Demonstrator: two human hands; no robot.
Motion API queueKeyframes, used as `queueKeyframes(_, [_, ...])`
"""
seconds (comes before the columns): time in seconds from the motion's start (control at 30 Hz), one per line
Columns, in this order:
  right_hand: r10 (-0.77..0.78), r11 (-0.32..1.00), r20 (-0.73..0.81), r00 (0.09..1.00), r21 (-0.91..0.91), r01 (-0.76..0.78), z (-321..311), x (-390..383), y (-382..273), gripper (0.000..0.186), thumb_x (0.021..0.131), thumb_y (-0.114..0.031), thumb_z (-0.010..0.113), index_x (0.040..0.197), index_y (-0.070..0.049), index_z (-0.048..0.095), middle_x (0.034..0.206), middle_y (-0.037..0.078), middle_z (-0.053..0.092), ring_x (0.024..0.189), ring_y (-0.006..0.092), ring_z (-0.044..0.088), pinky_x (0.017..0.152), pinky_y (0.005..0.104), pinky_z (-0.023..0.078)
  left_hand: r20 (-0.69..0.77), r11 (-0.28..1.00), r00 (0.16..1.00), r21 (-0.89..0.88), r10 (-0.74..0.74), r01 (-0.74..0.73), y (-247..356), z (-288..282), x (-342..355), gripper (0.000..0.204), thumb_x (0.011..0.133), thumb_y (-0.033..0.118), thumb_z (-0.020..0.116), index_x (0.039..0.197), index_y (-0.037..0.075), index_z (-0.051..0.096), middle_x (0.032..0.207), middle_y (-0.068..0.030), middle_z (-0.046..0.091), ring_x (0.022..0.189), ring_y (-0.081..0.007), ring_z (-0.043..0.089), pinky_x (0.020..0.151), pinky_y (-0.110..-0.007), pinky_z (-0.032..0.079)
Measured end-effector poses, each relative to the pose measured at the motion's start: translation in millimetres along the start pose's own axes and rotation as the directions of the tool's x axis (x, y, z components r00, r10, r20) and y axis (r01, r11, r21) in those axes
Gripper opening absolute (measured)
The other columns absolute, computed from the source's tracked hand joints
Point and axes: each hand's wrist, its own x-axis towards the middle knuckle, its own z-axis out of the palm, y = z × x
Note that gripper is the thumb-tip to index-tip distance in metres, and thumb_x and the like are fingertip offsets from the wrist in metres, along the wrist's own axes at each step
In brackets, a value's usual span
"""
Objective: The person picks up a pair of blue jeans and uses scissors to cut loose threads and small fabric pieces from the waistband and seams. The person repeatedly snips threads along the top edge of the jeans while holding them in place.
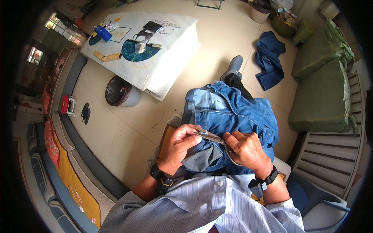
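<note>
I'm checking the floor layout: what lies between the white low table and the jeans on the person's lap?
In the head view, only bare tiled floor lies between the white table and the jeans; the dark bin sits off to the left.

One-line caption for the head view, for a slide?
Both hands grip a slim metal tool over blue jeans on the lap.

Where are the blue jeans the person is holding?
In the head view, the blue jeans lie on the person's lap at centre, gripped by the left hand and the right hand, right of the white table.

Bright even daylight, sharp centre, fisheye-bent dark rim
</note>
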Motion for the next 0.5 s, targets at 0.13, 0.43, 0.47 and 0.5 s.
queueKeyframes(0.13, [-0.002,1.0,-0.007,1.0,0.006,0.002,1.0,-0.9,-0.1,0.038,0.078,-0.013,0.08,0.115,-0.006,0.071,0.08,0.009,0.064,0.063,0.0317,0.068,0.056,0.0426,0.054,-0.006,1.0,1.0,0.004,0.004,-0.004,1.4,1.4,-0.1,0.011,0.097,0.001,0.076,0.101,0.005,0.068,0.122,-0.0123,0.071,0.114,-0.0178,0.065,0.102,-0.034,0.049])
queueKeyframes(0.43, [0.016,0.999,0.009,1.0,0.04,-0.016,6.2,-5.0,2.1,0.036,0.08,-0.014,0.081,0.114,-0.007,0.072,0.079,0.008,0.065,0.064,0.0311,0.068,0.055,0.0424,0.053,-0.014,1.0,1.0,-0.015,0.002,-0.002,2.3,3.4,-0.4,0.013,0.096,0.0,0.075,0.104,0.005,0.067,0.124,-0.0144,0.071,0.116,-0.0215,0.065,0.106,-0.037,0.049])
queueKeyframes(0.47, [0.013,0.999,0.002,1.0,0.044,-0.013,7.0,-5.2,2.6,0.035,0.081,-0.014,0.081,0.114,-0.007,0.072,0.079,0.008,0.065,0.063,0.031,0.068,0.055,0.0422,0.053,-0.031,1.0,0.999,-0.024,-0.006,0.005,2.9,4.1,-0.9,0.014,0.095,-0.001,0.075,0.104,0.005,0.067,0.124,-0.0146,0.071,0.116,-0.0217,0.065,0.107,-0.037,0.048])
queueKeyframes(0.5, [0.009,0.999,-0.004,1.0,0.048,-0.009,7.7,-5.2,2.9,0.034,0.081,-0.014,0.08,0.114,-0.007,0.071,0.078,0.008,0.065,0.063,0.031,0.068,0.054,0.0421,0.052,-0.024,0.999,1.0,-0.031,-0.009,0.008,2.8,3.1,-1.3,0.014,0.095,0.0,0.075,0.105,0.005,0.067,0.124,-0.0144,0.071,0.116,-0.0215,0.065,0.107,-0.037,0.048])
